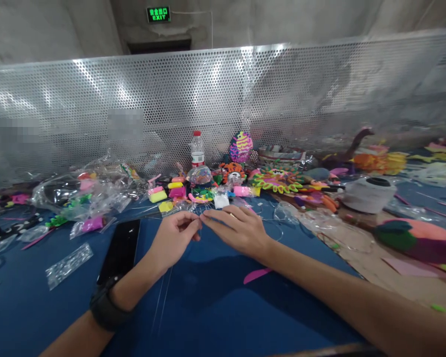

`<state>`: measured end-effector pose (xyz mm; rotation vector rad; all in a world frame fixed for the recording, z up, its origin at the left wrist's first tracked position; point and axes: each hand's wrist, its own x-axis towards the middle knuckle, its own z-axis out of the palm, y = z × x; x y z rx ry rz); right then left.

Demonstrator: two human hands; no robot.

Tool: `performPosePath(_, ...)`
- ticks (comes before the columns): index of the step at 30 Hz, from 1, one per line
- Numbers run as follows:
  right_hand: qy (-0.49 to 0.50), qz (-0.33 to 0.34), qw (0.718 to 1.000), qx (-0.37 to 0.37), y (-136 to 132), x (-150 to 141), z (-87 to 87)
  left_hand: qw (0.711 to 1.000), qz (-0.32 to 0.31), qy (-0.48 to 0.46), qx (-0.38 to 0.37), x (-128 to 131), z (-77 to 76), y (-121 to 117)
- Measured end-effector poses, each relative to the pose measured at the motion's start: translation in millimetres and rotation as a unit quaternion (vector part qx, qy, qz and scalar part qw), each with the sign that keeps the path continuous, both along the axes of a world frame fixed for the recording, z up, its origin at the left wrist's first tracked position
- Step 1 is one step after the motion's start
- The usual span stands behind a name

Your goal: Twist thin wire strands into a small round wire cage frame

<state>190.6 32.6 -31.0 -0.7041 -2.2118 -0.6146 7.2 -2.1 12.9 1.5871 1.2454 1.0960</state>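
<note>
My left hand (pixel 174 237) and my right hand (pixel 236 228) meet fingertip to fingertip over the blue table cover (pixel 208 302). Both pinch a thin clear thread (pixel 163 292) that trails down toward me across the cover. The left fingers are curled into a pinch; the right fingers are pressed together around the same spot. A black watch (pixel 106 305) sits on my left wrist. Just beyond my fingers lies a heap of small bright clay blocks and bags (pixel 193 193).
A black phone (pixel 121 250) lies left of my left hand. Behind stand a water bottle (pixel 197 148), colourful clay figures (pixel 275 178), a white thread spool (pixel 367 194) and plastic bags (pixel 85 193). A perforated metal screen (pixel 223 99) closes the back. A pink scrap (pixel 256 275) lies under my right forearm.
</note>
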Motion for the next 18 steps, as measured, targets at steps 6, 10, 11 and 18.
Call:
performPosePath(6,0.000,-0.019,0.990,0.137,-2.5,-5.5,6.3,1.000,-0.011,0.005,0.026,-1.4,-5.0,2.9)
performPosePath(10,-0.004,-0.032,0.990,0.141,-2.7,-8.2,7.9,0.999,-0.016,0.016,0.040,-3.2,-9.3,3.3)
performPosePath(11,-0.010,-0.035,0.990,0.135,-2.1,-8.7,7.4,0.999,-0.017,0.023,0.044,-3.6,-9.9,3.1)
performPosePath(18,0.001,-0.017,0.999,0.046,0.6,-13.1,1.6,0.992,-0.015,0.087,0.085,-4.5,-10.5,1.8)
